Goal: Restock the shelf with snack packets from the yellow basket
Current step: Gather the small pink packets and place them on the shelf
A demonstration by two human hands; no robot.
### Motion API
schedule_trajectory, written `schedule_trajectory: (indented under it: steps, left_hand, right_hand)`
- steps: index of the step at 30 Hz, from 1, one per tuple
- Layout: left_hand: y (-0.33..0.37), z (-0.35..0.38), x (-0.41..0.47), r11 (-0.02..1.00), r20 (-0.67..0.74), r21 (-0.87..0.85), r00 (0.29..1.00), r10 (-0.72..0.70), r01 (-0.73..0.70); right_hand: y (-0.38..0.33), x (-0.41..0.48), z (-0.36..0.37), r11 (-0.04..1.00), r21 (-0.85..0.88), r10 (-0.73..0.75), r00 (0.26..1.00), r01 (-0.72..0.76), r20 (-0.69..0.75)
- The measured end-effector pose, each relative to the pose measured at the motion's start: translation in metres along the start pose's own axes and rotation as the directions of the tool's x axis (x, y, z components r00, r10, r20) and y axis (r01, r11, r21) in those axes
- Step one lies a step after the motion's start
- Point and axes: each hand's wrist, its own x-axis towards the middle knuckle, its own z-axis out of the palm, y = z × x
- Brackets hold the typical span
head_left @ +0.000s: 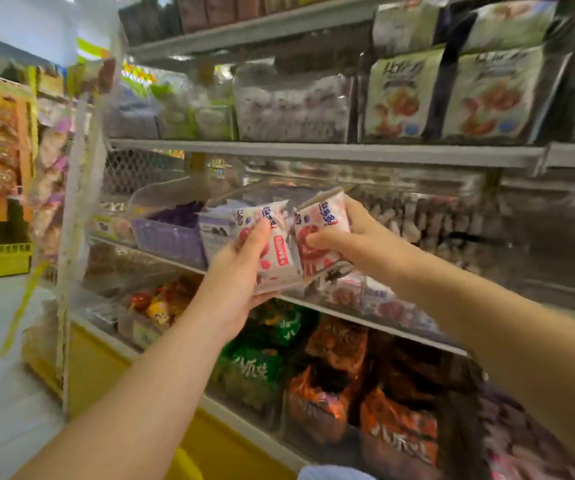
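Observation:
My left hand grips a white snack packet with red fruit print, held upright in front of the middle shelf. Beside it, my right hand grips a second matching white-and-red packet, tilted slightly right. Both packets hover over a clear bin holding more of the same packets. A curved yellow edge at the bottom, possibly the yellow basket, peeks out under my left forearm; its contents are hidden.
A purple basket sits on the shelf left of the packets. Green bags and orange bags fill the lower shelf. Large bags stand on the shelf above. The aisle floor opens to the left.

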Motion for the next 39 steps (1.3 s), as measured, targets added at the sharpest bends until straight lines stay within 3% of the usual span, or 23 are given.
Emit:
schedule_trajectory:
  steps: [3,5,7,10,13,15,17,19,20,24,28,30,33,35,39]
  left_hand:
    - [0.006,0.025,0.007,1.0,0.004,-0.028,1.0,-0.011,0.011]
    - [0.005,0.035,0.011,0.999,0.025,-0.034,0.999,-0.02,0.021]
    - [0.002,0.041,0.014,1.0,0.065,-0.018,0.998,-0.022,0.023]
    - [0.0,0.043,0.021,1.0,0.099,0.025,0.995,0.004,-0.007]
    - [0.0,0.041,0.028,0.997,0.123,0.059,0.992,0.037,-0.045]
    - [0.002,0.038,0.031,0.996,0.147,0.07,0.988,0.041,-0.052]
    - [0.003,0.033,0.036,0.995,0.152,0.083,0.987,0.044,-0.057]
    - [0.002,0.028,0.043,0.993,0.155,0.097,0.987,0.044,-0.06]
    - [0.001,0.027,0.045,0.994,0.153,0.096,0.988,0.039,-0.054]
    - [-0.004,0.026,0.053,0.996,0.184,0.073,0.982,0.043,-0.057]
    - [-0.01,0.031,0.057,0.998,0.231,0.031,0.972,0.045,-0.053]
    - [-0.012,0.033,0.056,0.999,0.252,0.0,0.966,0.05,-0.052]
    - [-0.017,0.034,0.058,0.999,0.268,-0.037,0.962,0.044,-0.036]
    - [-0.019,0.034,0.06,0.999,0.255,-0.043,0.967,0.028,-0.018]
    - [-0.021,0.03,0.064,0.998,0.262,-0.059,0.964,0.034,-0.02]
  right_hand:
    - [-0.005,-0.009,-0.064,0.935,-0.352,-0.02,0.99,-0.03,-0.136]
    - [-0.002,-0.011,-0.101,0.771,-0.612,0.054,0.975,-0.177,-0.213]
    - [0.008,-0.008,-0.124,0.527,-0.779,0.158,0.94,-0.34,-0.303]
    - [0.028,0.009,-0.141,0.273,-0.85,0.217,0.89,-0.451,-0.402]
    - [0.039,0.033,-0.146,0.198,-0.843,0.2,0.862,-0.501,-0.466]
    - [0.044,0.05,-0.144,0.078,-0.862,0.309,0.834,-0.501,-0.456]
    - [0.05,0.062,-0.138,-0.007,-0.84,0.461,0.744,-0.543,-0.484]
    - [0.06,0.069,-0.133,0.044,-0.777,0.513,0.682,-0.628,-0.522]
    - [0.065,0.07,-0.131,0.085,-0.757,0.487,0.69,-0.648,-0.536]
    - [0.074,0.072,-0.133,0.185,-0.769,0.309,0.779,-0.612,-0.546]
    - [0.078,0.064,-0.14,0.357,-0.785,0.306,0.857,-0.507,-0.414]
    - [0.083,0.057,-0.143,0.339,-0.845,0.37,0.884,-0.414,-0.285]
    - [0.083,0.046,-0.147,0.262,-0.915,0.474,0.867,-0.306,-0.154]
    - [0.085,0.043,-0.143,0.24,-0.946,0.467,0.881,-0.216,-0.082]
    - [0.087,0.056,-0.148,0.122,-0.97,0.376,0.914,-0.211,-0.152]
